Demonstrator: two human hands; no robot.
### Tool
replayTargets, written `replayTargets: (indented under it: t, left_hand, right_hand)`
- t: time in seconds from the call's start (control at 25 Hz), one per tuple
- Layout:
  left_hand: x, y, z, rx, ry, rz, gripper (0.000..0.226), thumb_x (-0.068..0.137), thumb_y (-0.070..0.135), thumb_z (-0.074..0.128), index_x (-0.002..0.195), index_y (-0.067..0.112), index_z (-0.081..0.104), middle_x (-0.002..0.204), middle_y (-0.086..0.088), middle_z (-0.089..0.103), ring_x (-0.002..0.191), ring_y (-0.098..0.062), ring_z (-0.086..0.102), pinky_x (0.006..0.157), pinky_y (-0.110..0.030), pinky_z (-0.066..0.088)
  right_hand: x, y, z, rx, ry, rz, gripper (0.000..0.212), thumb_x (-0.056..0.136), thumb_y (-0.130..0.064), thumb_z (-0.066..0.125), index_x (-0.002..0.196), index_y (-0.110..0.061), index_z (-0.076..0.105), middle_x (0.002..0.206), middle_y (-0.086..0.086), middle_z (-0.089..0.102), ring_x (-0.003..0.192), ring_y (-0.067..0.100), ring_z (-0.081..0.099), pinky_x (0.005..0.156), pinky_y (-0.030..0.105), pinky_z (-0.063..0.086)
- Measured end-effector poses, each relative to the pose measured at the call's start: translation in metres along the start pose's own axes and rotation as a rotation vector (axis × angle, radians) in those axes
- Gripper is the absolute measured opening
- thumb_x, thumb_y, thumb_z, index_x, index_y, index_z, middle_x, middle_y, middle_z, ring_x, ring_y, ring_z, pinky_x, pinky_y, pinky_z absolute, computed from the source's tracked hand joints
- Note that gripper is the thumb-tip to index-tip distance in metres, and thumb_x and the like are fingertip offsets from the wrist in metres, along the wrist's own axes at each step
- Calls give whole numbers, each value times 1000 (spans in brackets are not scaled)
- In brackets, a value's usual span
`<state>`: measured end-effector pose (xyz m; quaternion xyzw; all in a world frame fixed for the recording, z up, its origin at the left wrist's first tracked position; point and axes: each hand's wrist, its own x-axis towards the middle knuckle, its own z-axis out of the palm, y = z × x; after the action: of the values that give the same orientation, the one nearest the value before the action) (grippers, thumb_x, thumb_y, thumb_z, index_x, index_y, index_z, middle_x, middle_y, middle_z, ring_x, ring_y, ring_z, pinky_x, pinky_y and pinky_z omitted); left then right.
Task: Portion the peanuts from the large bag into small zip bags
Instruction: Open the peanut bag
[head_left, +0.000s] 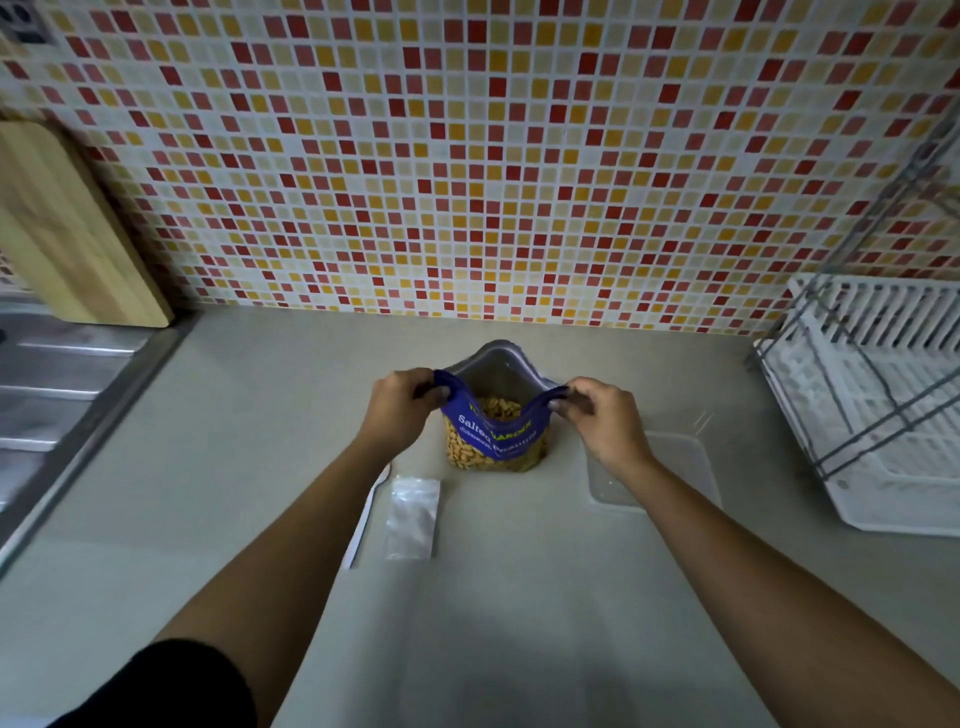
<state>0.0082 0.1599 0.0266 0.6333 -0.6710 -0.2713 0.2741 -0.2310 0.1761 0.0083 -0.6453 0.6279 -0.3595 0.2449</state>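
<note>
A large blue peanut bag (496, 436) stands upright on the grey counter (519, 597), its mouth pulled wide so the peanuts (500, 406) inside show. My left hand (397, 410) pinches the left corner of the bag's top edge. My right hand (608, 423) pinches the right corner. A small clear zip bag (413, 517) lies flat on the counter in front of the big bag, to the left. Beside it lies a white plastic spoon (363, 514), partly under my left forearm.
A clear shallow plastic container (680, 467) sits to the right, partly under my right wrist. A white dish rack (878, 405) stands at far right. A steel sink drainboard (62, 384) and a wooden cutting board (67, 228) are at left. Mosaic tile wall behind.
</note>
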Motion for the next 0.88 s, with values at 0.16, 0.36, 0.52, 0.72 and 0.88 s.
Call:
replayTargets:
  t: [0.16,0.36,0.52,0.72,0.88]
  left_hand:
    - [7,-7,2,-8,-60,-7,18,92,17,55,104,5,63,92,-9,61,84,-18,52,60,-16,38]
    - [10,-7,4,45,-114,6,21,91,16,58,107,4,62,100,-12,64,92,-19,55,68,-22,38]
    - [-4,-12,9,-209,-77,-118,46,89,16,61,133,12,48,119,0,59,98,-14,57,77,-24,45]
    - [-54,-51,30,-163,30,-324,28,87,13,63,115,7,63,106,-11,68,93,-25,65,83,-26,48]
    - [-87,-80,49,179,-1,-334,26,87,15,60,109,3,63,106,-17,67,98,-34,61,81,-31,43]
  right_hand:
    - [-4,0,12,32,47,21,8,80,-12,70,88,-9,71,72,-3,65,69,12,60,64,18,43]
    - [-3,2,10,46,26,60,12,79,-5,70,91,-7,69,77,0,66,69,10,59,61,1,40]
    - [-8,6,13,144,16,168,33,77,2,69,109,-4,61,92,5,63,77,10,58,68,5,43]
    - [-59,41,61,57,94,252,17,83,-7,63,98,-1,57,91,16,61,84,33,63,82,35,53]
    - [-105,47,103,-237,-220,131,44,92,-17,53,131,3,46,133,22,50,123,34,48,104,36,36]
